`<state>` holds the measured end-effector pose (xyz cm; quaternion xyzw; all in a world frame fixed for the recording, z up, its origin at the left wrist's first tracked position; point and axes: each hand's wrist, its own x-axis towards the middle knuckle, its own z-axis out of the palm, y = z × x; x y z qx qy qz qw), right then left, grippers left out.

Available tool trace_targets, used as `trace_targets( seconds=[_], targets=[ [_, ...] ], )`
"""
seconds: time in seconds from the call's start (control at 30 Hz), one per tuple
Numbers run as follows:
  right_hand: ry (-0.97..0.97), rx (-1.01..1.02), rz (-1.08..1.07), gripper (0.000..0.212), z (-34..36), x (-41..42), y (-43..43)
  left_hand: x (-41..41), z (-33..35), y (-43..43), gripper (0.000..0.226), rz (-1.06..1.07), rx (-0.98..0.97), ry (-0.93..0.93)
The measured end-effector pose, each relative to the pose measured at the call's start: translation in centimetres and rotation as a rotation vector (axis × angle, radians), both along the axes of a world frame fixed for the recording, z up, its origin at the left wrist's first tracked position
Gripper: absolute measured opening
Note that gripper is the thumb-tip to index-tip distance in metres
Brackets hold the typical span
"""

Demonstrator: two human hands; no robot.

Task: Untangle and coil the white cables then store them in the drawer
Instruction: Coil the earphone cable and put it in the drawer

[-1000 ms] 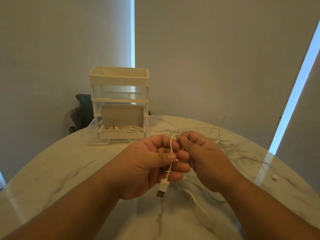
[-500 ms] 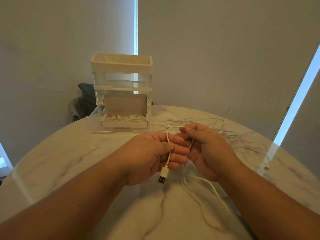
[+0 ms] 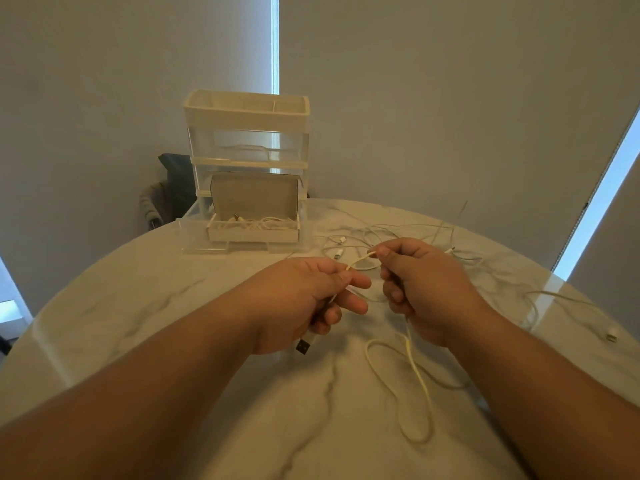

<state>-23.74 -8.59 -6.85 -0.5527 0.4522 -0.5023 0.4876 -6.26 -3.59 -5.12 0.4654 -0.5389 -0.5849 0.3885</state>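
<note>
Head view: a round table with a glossy white marble top and grey veins was seen, set before pale blinds between which narrow strips of daylight were shown. At the table's far side a small drawer unit with a cream top tray and clear walls was stood, and its lowest drawer was pulled out. An open cardboard box was held in that drawer, with coiled cables laid inside it. Behind the unit, to the left, a chair draped with dark cloth was partly hidden. To the right of the unit a loose tangle of cables was spread over the marble, and one connector was lain near the right edge. Above the table's middle a white cable was stretched between both hands: it was gripped by the curled fingers of the left hand, with its USB plug hung just below that hand, and it was pinched between thumb and forefinger of the right hand. From under the right hand the cable was dropped in slack loops onto the near marble. Much of the near surface was covered by the two forearms, and part of the tangle was blocked by the right hand.
</note>
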Motion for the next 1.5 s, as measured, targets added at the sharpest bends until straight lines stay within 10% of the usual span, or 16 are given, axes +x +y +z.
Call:
trace_targets(
  seconds=[0.5,0.77,1.5],
  targets=[
    [0.002,0.051,-0.02,0.016,-1.2,0.0,-1.1,0.4,0.0,0.3,0.028,-0.115,0.111,0.039],
    [0.275,-0.271,-0.115,0.013,-0.5,0.2,0.1,0.5,0.1,0.6,0.033,-0.254,0.07,-0.025],
    [0.372,-0.081,0.219,0.036,-0.5,2.4,2.6,2.2,2.4,0.6,0.027,-0.031,-0.166,0.516]
  ],
)
